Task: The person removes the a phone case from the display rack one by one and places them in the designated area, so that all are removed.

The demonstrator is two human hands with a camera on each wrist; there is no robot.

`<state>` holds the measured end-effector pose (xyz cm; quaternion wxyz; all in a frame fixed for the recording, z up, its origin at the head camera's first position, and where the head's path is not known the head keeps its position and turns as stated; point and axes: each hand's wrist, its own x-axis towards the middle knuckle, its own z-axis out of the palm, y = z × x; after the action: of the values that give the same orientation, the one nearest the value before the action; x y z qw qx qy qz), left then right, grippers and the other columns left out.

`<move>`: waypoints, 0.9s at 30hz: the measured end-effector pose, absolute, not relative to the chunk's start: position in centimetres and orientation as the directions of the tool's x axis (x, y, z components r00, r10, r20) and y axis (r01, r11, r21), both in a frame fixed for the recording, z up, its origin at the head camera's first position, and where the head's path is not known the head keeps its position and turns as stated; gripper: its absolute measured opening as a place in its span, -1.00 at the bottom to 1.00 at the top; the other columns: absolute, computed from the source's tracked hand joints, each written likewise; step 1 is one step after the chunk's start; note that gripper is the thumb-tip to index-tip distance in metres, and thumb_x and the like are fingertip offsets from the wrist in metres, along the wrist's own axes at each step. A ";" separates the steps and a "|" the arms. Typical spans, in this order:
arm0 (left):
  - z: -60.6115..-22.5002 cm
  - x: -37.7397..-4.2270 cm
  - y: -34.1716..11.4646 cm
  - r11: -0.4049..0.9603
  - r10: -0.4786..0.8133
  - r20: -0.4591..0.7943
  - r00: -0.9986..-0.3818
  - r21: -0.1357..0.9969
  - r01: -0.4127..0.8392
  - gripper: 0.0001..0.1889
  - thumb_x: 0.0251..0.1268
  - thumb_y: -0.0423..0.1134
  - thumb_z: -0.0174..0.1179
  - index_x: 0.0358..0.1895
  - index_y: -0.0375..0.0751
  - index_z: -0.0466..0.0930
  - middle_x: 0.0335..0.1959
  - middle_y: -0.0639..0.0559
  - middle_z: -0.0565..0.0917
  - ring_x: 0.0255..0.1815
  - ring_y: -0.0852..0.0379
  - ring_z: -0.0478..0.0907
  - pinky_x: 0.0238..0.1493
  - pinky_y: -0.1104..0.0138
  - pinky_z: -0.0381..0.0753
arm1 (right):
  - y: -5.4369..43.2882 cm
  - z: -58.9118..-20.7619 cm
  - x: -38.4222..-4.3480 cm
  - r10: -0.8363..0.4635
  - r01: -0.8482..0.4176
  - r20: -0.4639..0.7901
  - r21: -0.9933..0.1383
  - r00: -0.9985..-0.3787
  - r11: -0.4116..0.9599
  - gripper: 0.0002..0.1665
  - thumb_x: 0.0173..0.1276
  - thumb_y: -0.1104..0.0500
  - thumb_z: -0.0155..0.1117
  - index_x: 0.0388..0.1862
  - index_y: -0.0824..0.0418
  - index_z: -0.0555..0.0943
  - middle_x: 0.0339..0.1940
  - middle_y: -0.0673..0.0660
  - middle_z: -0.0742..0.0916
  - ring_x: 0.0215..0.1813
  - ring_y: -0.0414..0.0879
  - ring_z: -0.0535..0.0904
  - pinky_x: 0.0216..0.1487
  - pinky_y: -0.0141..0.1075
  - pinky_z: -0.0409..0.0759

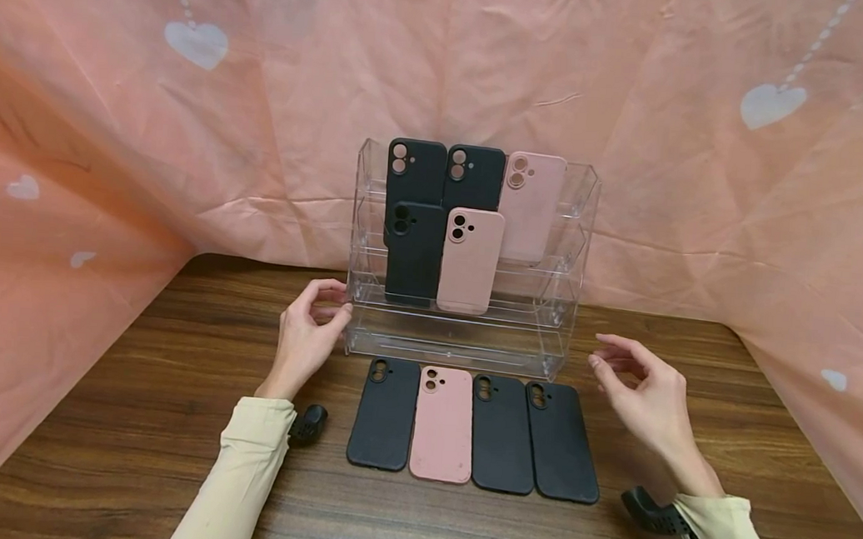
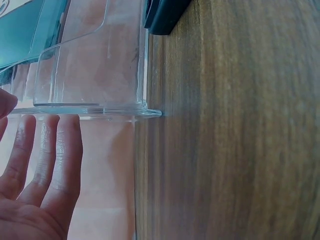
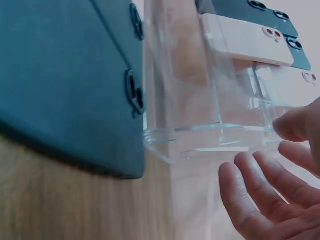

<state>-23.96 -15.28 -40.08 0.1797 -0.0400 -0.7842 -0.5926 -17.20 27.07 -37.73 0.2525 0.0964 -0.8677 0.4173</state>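
Clear rack (image 1: 448, 354) stands on worktop (image 1: 132, 365), left hand (image 1: 308, 336) loosely curved at its left wall (contact uncertain), right hand (image 1: 644, 393) relaxed, empty near its right; judged light, stiff, slick, crack-prone: grasp both side walls low, keeping level lest its phone cases (image 1: 469, 264) slide.

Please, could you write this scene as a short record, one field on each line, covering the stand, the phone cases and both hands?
Stand: clear stand, upright on wooden table
Upper row, from left: black case, black case, pink case
Lower row, from left: black case, pink case
Lying before the stand, from left: black case, pink case, black case, black case
Left hand: fingertips at the stand's left side, seemingly touching it
Right hand: beside the stand's right side, apart from it, holding nothing
Backdrop: pink cloth with white hearts
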 end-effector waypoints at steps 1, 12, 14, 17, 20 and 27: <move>-40.1 -23.9 -15.3 0.294 -0.149 0.330 -0.932 0.915 0.277 -0.72 0.33 -0.32 0.32 0.08 -0.12 0.63 -0.03 -0.14 0.71 -0.08 -0.12 0.79 -0.40 0.42 0.76 | 27.0 -37.6 -17.3 0.053 -0.387 0.529 -0.682 -0.847 0.621 -0.62 0.28 0.40 0.42 0.08 0.22 0.71 -0.30 -0.20 0.75 -0.33 -0.50 0.66 -0.39 -0.58 0.69; -40.3 -23.7 -15.4 0.300 -0.151 0.334 -0.930 0.912 0.279 -0.76 0.30 -0.34 0.34 0.02 -0.19 0.65 -0.04 -0.16 0.73 -0.08 -0.13 0.78 -0.36 0.48 0.75 | 25.1 -36.3 -18.7 0.118 -0.413 0.544 -0.745 -0.831 0.524 -0.62 0.30 0.38 0.43 0.10 0.27 0.70 -0.31 -0.28 0.71 -0.30 -0.45 0.68 -0.37 -0.57 0.70; -40.3 -23.7 -15.4 0.299 -0.154 0.336 -0.929 0.912 0.280 -0.77 0.30 -0.34 0.34 0.00 -0.18 0.66 -0.04 -0.16 0.74 -0.09 -0.13 0.78 -0.36 0.47 0.76 | 24.8 -36.1 -19.0 0.112 -0.423 0.551 -0.741 -0.827 0.522 -0.62 0.30 0.37 0.42 0.11 0.29 0.69 -0.31 -0.26 0.72 -0.29 -0.45 0.67 -0.37 -0.58 0.70; -40.4 -23.7 -15.3 0.302 -0.157 0.342 -0.926 0.910 0.285 -0.78 0.30 -0.34 0.34 -0.02 -0.17 0.66 -0.05 -0.15 0.75 -0.11 -0.13 0.78 -0.37 0.46 0.76 | 24.1 -35.6 -19.4 0.100 -0.441 0.560 -0.738 -0.822 0.511 -0.62 0.31 0.36 0.42 0.12 0.30 0.69 -0.29 -0.24 0.73 -0.29 -0.46 0.67 -0.35 -0.59 0.70; -40.4 -23.7 -15.3 0.302 -0.158 0.346 -0.925 0.909 0.288 -0.79 0.30 -0.34 0.35 -0.03 -0.18 0.66 -0.06 -0.15 0.75 -0.12 -0.13 0.78 -0.38 0.46 0.76 | 23.4 -35.2 -19.8 0.095 -0.455 0.562 -0.747 -0.822 0.484 -0.63 0.32 0.35 0.41 0.11 0.28 0.69 -0.29 -0.22 0.73 -0.30 -0.43 0.68 -0.35 -0.57 0.70; -40.4 -23.7 -15.4 0.298 -0.161 0.349 -0.923 0.909 0.291 -0.79 0.31 -0.34 0.35 -0.02 -0.21 0.66 -0.06 -0.17 0.75 -0.12 -0.12 0.79 -0.40 0.46 0.76 | 21.7 -34.6 -21.3 0.094 -0.475 0.566 -0.760 -0.819 0.444 -0.62 0.31 0.36 0.42 0.11 0.23 0.71 -0.24 -0.13 0.75 -0.24 -0.43 0.68 -0.25 -0.62 0.69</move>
<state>-23.71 -15.37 -40.44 0.1914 -0.0416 -0.7826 -0.5909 -21.31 21.67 -34.62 0.2765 0.1186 -0.8034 0.5139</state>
